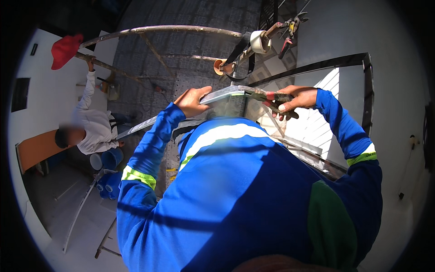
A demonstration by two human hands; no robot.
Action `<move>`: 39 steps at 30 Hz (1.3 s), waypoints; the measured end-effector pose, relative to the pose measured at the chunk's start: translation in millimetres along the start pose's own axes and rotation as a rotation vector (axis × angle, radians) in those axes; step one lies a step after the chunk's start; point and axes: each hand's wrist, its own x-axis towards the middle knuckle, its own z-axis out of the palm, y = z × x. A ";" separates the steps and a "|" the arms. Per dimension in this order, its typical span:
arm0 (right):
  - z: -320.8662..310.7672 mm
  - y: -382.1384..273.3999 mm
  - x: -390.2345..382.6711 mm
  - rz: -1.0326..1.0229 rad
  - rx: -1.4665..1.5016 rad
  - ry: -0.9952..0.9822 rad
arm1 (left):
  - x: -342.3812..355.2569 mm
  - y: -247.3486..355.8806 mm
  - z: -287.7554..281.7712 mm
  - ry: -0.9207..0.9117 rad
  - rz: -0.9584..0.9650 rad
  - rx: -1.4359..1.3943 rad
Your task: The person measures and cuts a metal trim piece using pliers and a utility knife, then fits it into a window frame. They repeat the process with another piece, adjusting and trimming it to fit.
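Note:
My left hand [190, 102] grips a long silvery metal profile [219, 94] that runs from the lower left across in front of my chest. My right hand [299, 100] is closed round the red-and-dark handles of hand snips or pliers [270, 96], whose metal head is at the profile's right end. Whether the jaws are closed on the metal is unclear.
Scaffold tubes [183, 28] carry a red cap [63, 52], white roll [258, 41], pouch [221, 67] and hanging tools [289, 38]. A co-worker [95, 127] at left grips a tube. Blue containers [111, 158] stand below. A dark-framed opening [368, 90] is at right.

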 end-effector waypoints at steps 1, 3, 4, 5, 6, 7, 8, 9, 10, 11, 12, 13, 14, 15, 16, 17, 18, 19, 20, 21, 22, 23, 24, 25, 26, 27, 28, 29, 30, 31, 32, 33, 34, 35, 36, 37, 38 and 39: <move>0.4 -0.8 -3.8 -0.078 0.125 -0.066 | 1.1 1.4 -0.2 -0.051 0.015 -0.045; 3.1 -0.5 -10.1 -0.077 0.316 -0.171 | 2.4 3.1 -0.5 -0.259 -0.005 -0.311; 5.0 0.6 -10.0 -0.101 0.326 -0.171 | 3.5 3.3 -1.2 -0.354 -0.062 -0.457; 7.4 2.0 -10.4 -0.145 0.350 -0.201 | 2.9 2.5 -2.3 -0.449 -0.126 -0.611; 10.1 4.1 -9.5 -0.158 0.345 -0.158 | 4.9 1.6 -3.5 -0.481 -0.058 -0.761; 13.5 6.3 -7.5 -0.181 0.350 -0.127 | 5.2 -0.3 -5.1 -0.447 -0.070 -0.890; 16.1 9.1 -5.5 -0.211 0.367 -0.099 | 8.4 -2.7 -6.7 -0.410 -0.081 -1.016; 22.3 11.8 0.5 -0.248 0.331 -0.069 | 7.0 -5.9 -8.3 -0.369 -0.090 -1.143; 26.9 15.5 5.0 -0.255 0.292 0.010 | 12.4 -9.3 -10.1 -0.361 -0.080 -1.168; 33.2 19.4 10.8 -0.274 0.264 0.064 | 13.8 -13.2 -11.5 -0.351 -0.048 -1.152; 40.0 22.5 16.8 -0.268 0.270 0.131 | 15.3 -17.6 -13.3 -0.341 -0.017 -1.138; 43.1 25.0 25.4 -0.313 0.253 0.148 | 16.5 -21.9 -14.0 -0.341 0.029 -1.146; 48.7 28.1 33.2 -0.315 0.263 0.227 | 18.0 -26.2 -15.8 -0.376 0.071 -1.182; 54.5 31.6 39.8 -0.326 0.279 0.304 | 18.5 -30.2 -15.5 -0.333 0.035 -1.161; 60.2 34.1 45.8 -0.343 0.296 0.330 | 18.6 -33.6 -16.3 -0.278 0.018 -1.160; 63.7 36.3 51.4 -0.360 0.312 0.357 | 18.8 -36.8 -16.6 -0.223 0.000 -1.158; 66.7 38.1 55.4 -0.393 0.328 0.373 | 19.6 -39.0 -17.3 -0.221 0.030 -1.165; 68.8 38.9 58.5 -0.363 0.324 0.388 | 19.2 -41.2 -18.6 -0.225 0.026 -1.155; 70.0 40.1 60.3 -0.348 0.321 0.392 | 20.0 -42.4 -19.4 -0.230 0.021 -1.143; 71.3 40.4 61.4 -0.332 0.318 0.396 | 19.9 -43.3 -20.6 -0.235 0.017 -1.132; 71.4 40.7 62.0 -0.309 0.311 0.401 | 20.5 -43.7 -21.2 -0.247 0.023 -1.126; 71.8 40.2 61.9 -0.325 0.246 0.411 | 20.1 -43.7 -21.7 -0.257 0.029 -1.119; 71.8 39.6 61.9 -0.341 0.182 0.420 | 20.2 -43.5 -21.7 -0.264 0.045 -1.120; 71.8 38.4 61.7 -0.357 0.117 0.427 | 19.7 -42.9 -21.0 -0.247 0.026 -1.119; 72.1 36.8 61.9 -0.362 0.085 0.426 | 19.1 -42.3 -20.2 -0.228 0.017 -1.126; 72.5 35.0 62.1 -0.367 0.054 0.424 | 18.5 -41.4 -18.7 -0.210 0.013 -1.140; 73.5 32.5 62.8 -0.372 0.023 0.421 | 17.3 -40.5 -17.2 -0.191 0.013 -1.137; 74.7 29.9 63.7 -0.369 0.009 0.427 | 16.6 -39.5 -15.7 -0.173 0.018 -1.141; 76.6 26.8 64.8 -0.367 -0.005 0.434 | 15.4 -38.2 -14.6 -0.163 0.028 -1.153; 78.4 23.6 66.4 -0.365 -0.018 0.440 | 14.7 -37.1 -13.8 -0.141 0.030 -1.131; 80.1 20.3 68.2 -0.360 -0.024 0.463 | 14.0 -35.5 -13.2 -0.127 0.036 -1.119; 81.8 16.8 70.4 -0.354 -0.030 0.487 | 13.2 -33.9 -13.1 -0.122 0.044 -1.112; 83.1 13.6 72.5 -0.348 -0.041 0.507 | 12.8 -32.0 -13.0 -0.109 0.050 -1.086; 83.8 10.6 74.5 -0.372 -0.102 0.549 | 12.4 -29.9 -12.9 -0.104 0.057 -1.065; 84.1 7.9 76.5 -0.396 -0.168 0.587 | 12.2 -27.6 -12.6 -0.064 0.026 -1.038; 83.9 5.6 78.3 -0.419 -0.234 0.625 | 12.1 -25.0 -11.7 -0.032 0.065 -1.047; 83.7 3.9 80.2 -0.398 -0.300 0.668 | 12.1 -22.1 -9.6 0.036 0.067 -1.049; 83.5 2.5 81.9 -0.377 -0.366 0.712 | 12.2 -19.3 -7.6 0.071 0.098 -1.059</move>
